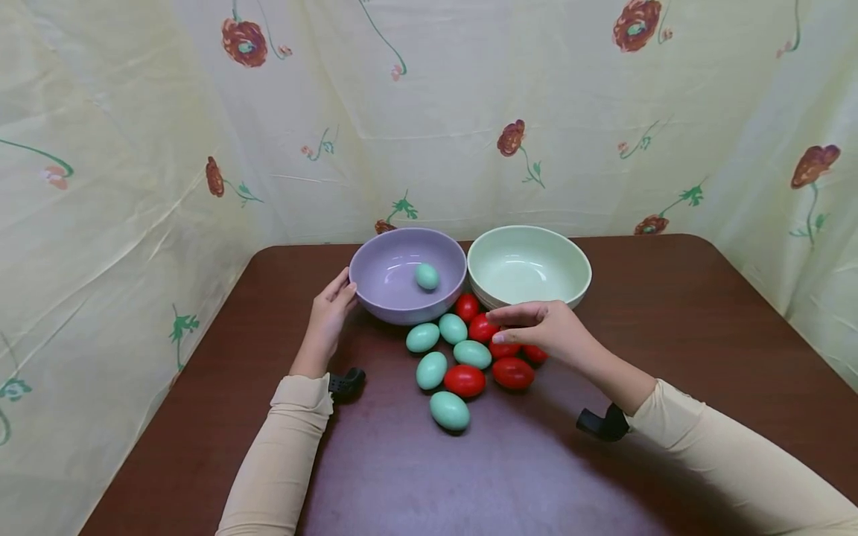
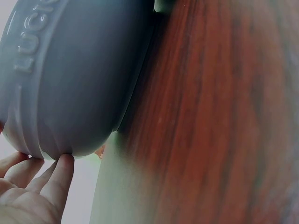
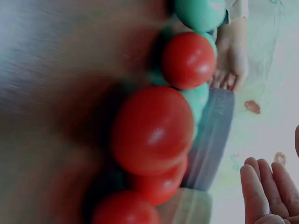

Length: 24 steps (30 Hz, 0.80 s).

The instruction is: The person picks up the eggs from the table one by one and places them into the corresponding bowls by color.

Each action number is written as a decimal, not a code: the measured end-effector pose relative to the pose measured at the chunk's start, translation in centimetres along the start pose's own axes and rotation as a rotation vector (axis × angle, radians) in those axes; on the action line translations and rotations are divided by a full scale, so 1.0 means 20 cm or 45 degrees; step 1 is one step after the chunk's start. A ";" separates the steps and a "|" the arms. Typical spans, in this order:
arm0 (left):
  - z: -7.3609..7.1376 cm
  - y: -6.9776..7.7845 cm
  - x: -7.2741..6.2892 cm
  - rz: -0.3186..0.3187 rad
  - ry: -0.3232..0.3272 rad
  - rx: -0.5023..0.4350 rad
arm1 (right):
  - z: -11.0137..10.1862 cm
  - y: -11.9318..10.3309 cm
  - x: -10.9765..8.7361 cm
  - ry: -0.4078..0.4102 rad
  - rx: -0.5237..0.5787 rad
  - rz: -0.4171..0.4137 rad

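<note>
Centre frame: your left hand (image 1: 328,316) touches the side of an upright, glossy purple bowl (image 1: 407,316), raised lettering on its outer wall; one green egg (image 1: 427,276) lies inside. Pale green bowl (image 1: 526,275) upright, just right of it. Below both, loose cluster on their sides: five green eggs (image 1: 450,412), mostly left; six red eggs (image 1: 512,374), mostly right, near your right hand (image 1: 553,331).

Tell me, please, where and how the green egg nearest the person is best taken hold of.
Probably pinch the green egg across its middle from above, coming from the person's side: it lies on its side, with bare table in front and a red egg close behind.
</note>
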<state>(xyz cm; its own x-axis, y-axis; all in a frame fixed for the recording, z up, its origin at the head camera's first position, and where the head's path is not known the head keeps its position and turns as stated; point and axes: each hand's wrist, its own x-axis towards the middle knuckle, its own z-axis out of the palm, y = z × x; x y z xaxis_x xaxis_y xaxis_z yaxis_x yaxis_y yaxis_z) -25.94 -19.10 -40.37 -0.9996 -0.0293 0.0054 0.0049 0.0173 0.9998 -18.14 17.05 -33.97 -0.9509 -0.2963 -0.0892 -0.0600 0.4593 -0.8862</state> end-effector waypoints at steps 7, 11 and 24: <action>0.00 0.00 0.00 0.003 0.000 -0.017 | -0.01 0.09 -0.07 0.009 -0.014 0.007; 0.00 0.00 0.01 -0.001 0.002 -0.016 | 0.00 0.13 -0.10 -0.024 0.023 -0.015; 0.00 0.00 0.00 0.000 -0.001 -0.036 | 0.02 0.23 -0.15 -0.062 0.109 0.008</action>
<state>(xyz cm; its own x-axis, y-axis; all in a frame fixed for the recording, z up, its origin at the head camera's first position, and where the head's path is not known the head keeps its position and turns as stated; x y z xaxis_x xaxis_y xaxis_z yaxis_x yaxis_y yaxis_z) -26.03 -19.09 -40.35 -0.9996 -0.0284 0.0057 0.0060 -0.0111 0.9999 -15.46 19.61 -37.94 -0.9353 -0.3348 -0.1148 -0.0262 0.3887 -0.9210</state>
